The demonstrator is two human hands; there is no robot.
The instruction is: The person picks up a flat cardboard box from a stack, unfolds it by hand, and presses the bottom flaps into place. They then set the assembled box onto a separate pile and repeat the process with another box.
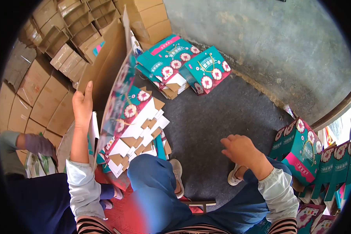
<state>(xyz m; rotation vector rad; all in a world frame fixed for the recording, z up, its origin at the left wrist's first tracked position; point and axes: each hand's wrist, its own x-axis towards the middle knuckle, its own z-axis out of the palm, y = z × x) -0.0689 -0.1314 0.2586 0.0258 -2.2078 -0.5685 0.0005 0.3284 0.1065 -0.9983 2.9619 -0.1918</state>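
My left hand [83, 106] is at the lower edge of a large upright brown cardboard sheet [107, 58], its thumb pointing up and its other fingers partly hidden. A glossy, see-through panel [114, 99] stands against the sheet's right side. Beyond it, a pile of flattened teal and magenta gift boxes [138, 134] with white and brown flaps leans near my knee. My right hand [241, 151] hovers above the dark floor by my right knee, fingers loosely extended and holding nothing.
Printed gift boxes [171, 58] are stacked by the grey wall [261, 35]. Assembled boxes [300, 150] with gold handles stand at the right. Brown cartons [46, 89] rise at the left. Another person's arm [25, 142] and legs are close on my left.
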